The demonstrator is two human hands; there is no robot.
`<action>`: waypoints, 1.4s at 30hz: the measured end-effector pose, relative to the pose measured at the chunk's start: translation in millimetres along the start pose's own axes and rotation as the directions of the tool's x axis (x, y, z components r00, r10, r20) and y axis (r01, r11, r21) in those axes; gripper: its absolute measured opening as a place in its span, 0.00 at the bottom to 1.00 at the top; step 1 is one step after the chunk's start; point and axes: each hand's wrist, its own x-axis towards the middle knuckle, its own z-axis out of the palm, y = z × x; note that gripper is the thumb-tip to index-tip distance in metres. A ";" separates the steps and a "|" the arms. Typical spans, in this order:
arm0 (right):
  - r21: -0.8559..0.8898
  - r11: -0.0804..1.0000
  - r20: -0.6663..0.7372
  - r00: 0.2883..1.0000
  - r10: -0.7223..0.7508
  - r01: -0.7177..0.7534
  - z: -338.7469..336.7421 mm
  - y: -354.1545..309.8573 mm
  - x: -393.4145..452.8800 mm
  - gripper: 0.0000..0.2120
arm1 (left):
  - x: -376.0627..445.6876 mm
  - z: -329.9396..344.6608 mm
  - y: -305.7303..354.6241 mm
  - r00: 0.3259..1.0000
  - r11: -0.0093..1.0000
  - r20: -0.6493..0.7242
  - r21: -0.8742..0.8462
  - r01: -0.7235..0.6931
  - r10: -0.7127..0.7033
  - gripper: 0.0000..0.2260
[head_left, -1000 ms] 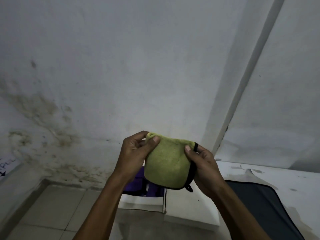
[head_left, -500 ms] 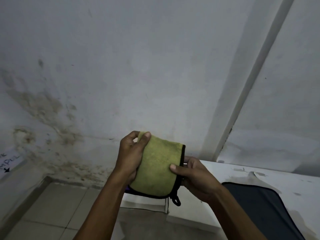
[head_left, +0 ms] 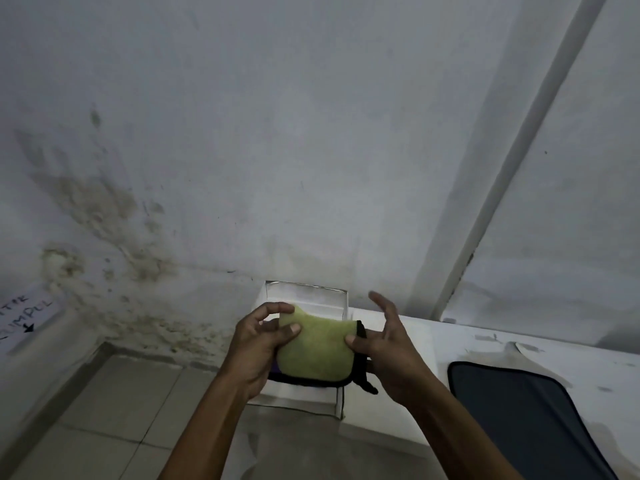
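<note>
Green cloth (head_left: 317,348), folded small with its black edging and loop down the right side, was held upright just above the open white box (head_left: 304,296) at the left end of the surface (head_left: 485,344). It seemed poised to go into the box, where a sliver of something purple (head_left: 275,368) showed under its lower edge. The left grip (head_left: 258,344) carried the load: its thumb lay across the front of the cloth and its fingers curled behind the top corner, most likely to keep the fold from springing open on the way down. The right grip (head_left: 388,348) was wide, fingers splayed and lifted away, with only the thumb tip touching the black edge. That looked like a steadying touch rather than a hold, though whether a lower finger propped the cloth from behind could not be told. A dark mat (head_left: 526,410) lay well apart to the right on the same surface. Compared with half a second earlier, the right grip had let go: then its thumb pressed across the lower front with the fingers closed beneath. The cloth had also sunk lower, to sit squarely over the box, whose far wall had come into view.
</note>
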 end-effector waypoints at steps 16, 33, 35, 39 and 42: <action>-0.771 0.610 -0.042 0.940 -0.337 0.184 26.4 39.5 4.0 0.17 | -3.0 -24.9 -1.5 0.977 0.469 0.150 0.859 -0.205 0.153 0.20; 0.011 0.973 -0.150 0.962 0.229 -0.230 41.7 46.5 40.9 0.13 | 34.9 -54.3 -34.2 0.979 0.939 -0.172 0.304 0.158 -0.109 0.12; -0.057 0.956 -0.153 0.949 0.275 -0.286 42.9 52.7 46.8 0.13 | 36.0 -55.5 -41.9 0.966 0.906 -0.167 0.344 0.247 -0.200 0.12; -0.211 0.920 -0.152 0.941 0.303 -0.331 42.9 61.4 62.7 0.16 | 41.0 -61.5 -51.4 0.931 0.774 -0.172 0.518 0.363 -0.322 0.16; -0.356 0.882 -0.161 0.950 0.269 -0.310 44.2 68.3 78.1 0.13 | 51.1 -65.0 -58.0 0.919 0.758 -0.210 0.520 0.394 -0.334 0.24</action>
